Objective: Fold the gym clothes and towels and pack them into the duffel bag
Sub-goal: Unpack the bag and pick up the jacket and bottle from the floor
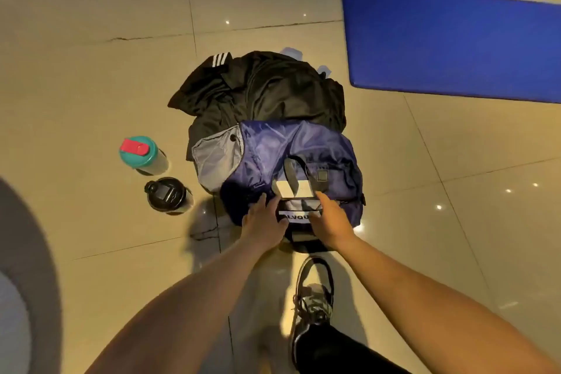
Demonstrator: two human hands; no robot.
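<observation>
Left hand (262, 220) flat-fingered on the duffel bag's (273, 146) near edge, right hand (329, 220) beside it, grip unclear, and the black clothes (273, 85) lie straight ahead beyond the bag.

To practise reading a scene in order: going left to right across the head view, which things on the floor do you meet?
Teal-lidded bottle → black bottle → purple duffel bag → blue mat. The black clothes behind the bag overlap it, so they are left out.
</observation>
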